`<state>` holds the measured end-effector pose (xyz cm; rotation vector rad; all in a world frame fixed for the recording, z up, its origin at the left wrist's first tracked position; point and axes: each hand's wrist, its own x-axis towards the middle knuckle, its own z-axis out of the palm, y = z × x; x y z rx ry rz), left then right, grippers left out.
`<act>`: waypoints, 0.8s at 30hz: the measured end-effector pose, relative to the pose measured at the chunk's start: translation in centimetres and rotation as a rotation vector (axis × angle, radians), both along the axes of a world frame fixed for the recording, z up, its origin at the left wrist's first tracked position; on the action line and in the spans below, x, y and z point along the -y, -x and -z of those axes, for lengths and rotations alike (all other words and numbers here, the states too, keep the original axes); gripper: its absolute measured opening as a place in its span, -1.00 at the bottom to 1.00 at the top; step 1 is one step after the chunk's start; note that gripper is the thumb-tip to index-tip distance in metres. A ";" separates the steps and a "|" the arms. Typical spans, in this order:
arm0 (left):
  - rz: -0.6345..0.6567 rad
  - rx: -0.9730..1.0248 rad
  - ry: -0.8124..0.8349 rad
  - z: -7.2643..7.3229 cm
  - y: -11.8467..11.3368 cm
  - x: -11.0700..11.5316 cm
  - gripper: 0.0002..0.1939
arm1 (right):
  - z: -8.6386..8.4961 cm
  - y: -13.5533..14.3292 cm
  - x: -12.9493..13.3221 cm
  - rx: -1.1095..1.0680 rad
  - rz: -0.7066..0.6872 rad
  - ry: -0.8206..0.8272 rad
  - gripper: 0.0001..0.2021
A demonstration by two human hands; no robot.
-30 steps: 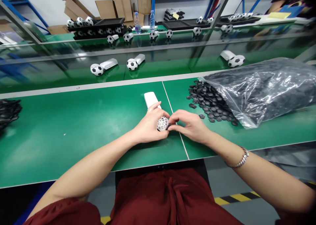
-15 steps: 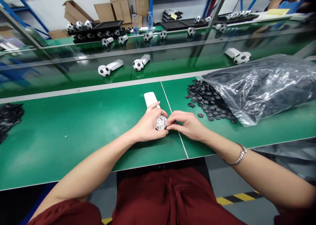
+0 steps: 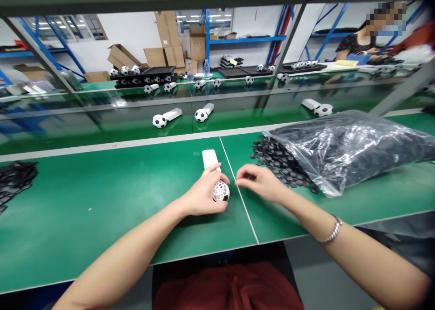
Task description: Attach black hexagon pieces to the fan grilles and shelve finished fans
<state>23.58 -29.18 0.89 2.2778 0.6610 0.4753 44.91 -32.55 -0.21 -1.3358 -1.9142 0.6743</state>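
Observation:
My left hand (image 3: 205,193) is wrapped round a white ball with a lattice pattern and a black patch (image 3: 221,191). The ball's flat white handle (image 3: 210,158) lies on the green table beyond my fingers. To the right of the ball, apart from it, my right hand (image 3: 260,182) has its thumb and fingertips pinched together; what they hold, if anything, is too small to make out. Loose black pieces (image 3: 282,165) lie beyond my right hand, at the mouth of a clear plastic bag (image 3: 360,149).
More black pieces (image 3: 15,178) are heaped at the far left. Beyond the table edge (image 3: 136,143), football-shaped items with white handles (image 3: 201,115) lie on a green belt. Trays (image 3: 146,76), bottles (image 3: 189,70) and a person (image 3: 360,45) are farther back.
My right hand has moved away from the ball to the right. My left hand stays round the ball, where a black patch now shows low on its right side. The view has tilted up.

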 end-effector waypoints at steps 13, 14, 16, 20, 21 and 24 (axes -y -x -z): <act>0.087 -0.066 -0.087 -0.1 0.9 -1.1 -0.59 | 1.3 -6.4 -1.9 0.543 0.288 -0.064 -0.81; 0.031 -0.101 -0.072 -0.2 1.1 -1.3 -0.54 | 1.4 -6.3 -2.0 0.559 0.275 -0.065 -0.81; -0.096 -0.165 -0.016 -0.5 1.5 -1.8 -0.43 | 1.4 -6.2 -2.2 0.586 0.258 -0.070 -0.83; -0.160 -0.177 0.110 -0.9 2.2 -3.0 -0.42 | 1.0 -6.0 -2.4 0.616 0.243 -0.082 -0.83; -0.131 -0.169 0.130 -1.0 2.4 -3.2 -0.44 | 0.9 -5.9 -2.3 0.619 0.246 -0.092 -0.83; 0.005 -0.164 0.169 -1.4 2.7 -3.4 -0.46 | 0.7 -4.8 -1.9 0.541 0.223 -0.138 -0.81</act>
